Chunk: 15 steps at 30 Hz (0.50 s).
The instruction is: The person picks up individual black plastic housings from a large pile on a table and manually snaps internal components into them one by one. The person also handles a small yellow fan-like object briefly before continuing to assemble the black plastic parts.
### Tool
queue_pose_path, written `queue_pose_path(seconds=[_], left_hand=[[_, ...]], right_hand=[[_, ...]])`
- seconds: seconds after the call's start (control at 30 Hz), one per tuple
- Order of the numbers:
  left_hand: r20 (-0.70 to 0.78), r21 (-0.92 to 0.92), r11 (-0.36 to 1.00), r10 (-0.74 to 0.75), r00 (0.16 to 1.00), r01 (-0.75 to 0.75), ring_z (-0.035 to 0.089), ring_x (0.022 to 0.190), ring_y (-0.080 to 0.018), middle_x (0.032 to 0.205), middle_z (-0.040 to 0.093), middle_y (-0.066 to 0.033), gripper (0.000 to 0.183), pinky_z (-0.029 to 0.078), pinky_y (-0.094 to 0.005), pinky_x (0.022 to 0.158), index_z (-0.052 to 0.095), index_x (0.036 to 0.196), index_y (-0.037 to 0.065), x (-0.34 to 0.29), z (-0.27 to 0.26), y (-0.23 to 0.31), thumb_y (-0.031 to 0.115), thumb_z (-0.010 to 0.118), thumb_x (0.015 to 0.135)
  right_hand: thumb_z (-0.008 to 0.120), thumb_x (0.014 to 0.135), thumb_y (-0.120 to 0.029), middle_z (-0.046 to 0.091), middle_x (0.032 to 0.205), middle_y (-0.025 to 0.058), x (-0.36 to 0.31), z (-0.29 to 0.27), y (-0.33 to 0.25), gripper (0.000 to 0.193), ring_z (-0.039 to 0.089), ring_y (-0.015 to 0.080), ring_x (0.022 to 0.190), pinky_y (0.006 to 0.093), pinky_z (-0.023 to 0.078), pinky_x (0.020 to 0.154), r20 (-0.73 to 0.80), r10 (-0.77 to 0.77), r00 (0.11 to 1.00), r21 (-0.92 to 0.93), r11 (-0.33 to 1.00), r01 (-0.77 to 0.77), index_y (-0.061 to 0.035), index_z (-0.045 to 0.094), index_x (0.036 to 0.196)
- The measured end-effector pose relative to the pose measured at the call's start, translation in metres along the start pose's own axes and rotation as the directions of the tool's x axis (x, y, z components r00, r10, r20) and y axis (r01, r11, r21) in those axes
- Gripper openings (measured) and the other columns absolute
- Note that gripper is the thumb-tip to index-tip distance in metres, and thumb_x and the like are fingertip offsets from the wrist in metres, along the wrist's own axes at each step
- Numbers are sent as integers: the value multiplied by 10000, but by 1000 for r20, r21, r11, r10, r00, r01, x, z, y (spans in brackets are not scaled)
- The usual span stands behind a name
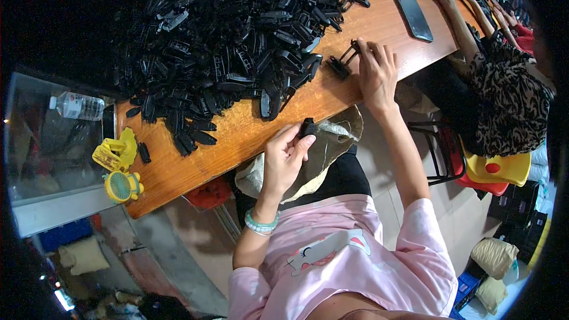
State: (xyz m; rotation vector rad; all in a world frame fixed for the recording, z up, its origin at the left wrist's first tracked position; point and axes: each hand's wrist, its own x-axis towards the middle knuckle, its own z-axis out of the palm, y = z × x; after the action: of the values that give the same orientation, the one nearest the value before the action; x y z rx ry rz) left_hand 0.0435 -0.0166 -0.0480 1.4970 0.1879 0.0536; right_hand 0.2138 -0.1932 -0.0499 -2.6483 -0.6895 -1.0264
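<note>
Between the thumb and fingers of my left hand [283, 160] is a small black plastic piece [307, 127], held over my lap just off the table's front edge. My right hand [378, 74] reaches over the table edge, its thumb and forefinger closed on a black plastic part with thin bars [351, 52]. A dark blocky black piece [338, 69] lies against that part; whether the two are joined I cannot tell. Left of my right hand spreads a large heap of black plastic parts [237, 41], many of them elongated and clip-like.
A phone [413, 15] lies on the wooden table [379, 24]. A yellow holder [117, 150] and a small fan [123, 186] stand at the left end. Cloth sacking [338, 142] covers my lap. At right a co-worker [507, 92] sits by a yellow-and-red stool [498, 169].
</note>
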Motion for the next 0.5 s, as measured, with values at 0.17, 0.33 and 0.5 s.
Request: queue_pose_path(seconds=[0.17,0.33,0.5], left_hand=[[21,-1,1000,-17,1000,17,444,569,-33,752,488,5,256,369,-184,497,588,1071,-65,0,0,0,83,617,864],[42,-10,999,-45,998,46,443,551,-26,696,493,17,209,354,-180,486,605,1025,-40,0,0,1,104,609,874],[38,-15,998,-59,998,59,478,487,-38,598,549,0,286,357,-173,426,614,1046,-48,1,-2,-6,163,640,856]], right_hand=[[552,754,-45,568,950,11,4,2,4,457,499,206,851,345,341,736,-123,-110,986,33,993,115,-99,555,1208],[610,753,-63,615,933,29,16,10,6,583,525,210,846,352,362,747,-25,20,999,127,992,-17,-125,465,1314],[619,757,-40,604,1046,69,18,13,7,524,515,266,968,398,383,824,182,200,963,285,926,-246,-141,523,1262]])
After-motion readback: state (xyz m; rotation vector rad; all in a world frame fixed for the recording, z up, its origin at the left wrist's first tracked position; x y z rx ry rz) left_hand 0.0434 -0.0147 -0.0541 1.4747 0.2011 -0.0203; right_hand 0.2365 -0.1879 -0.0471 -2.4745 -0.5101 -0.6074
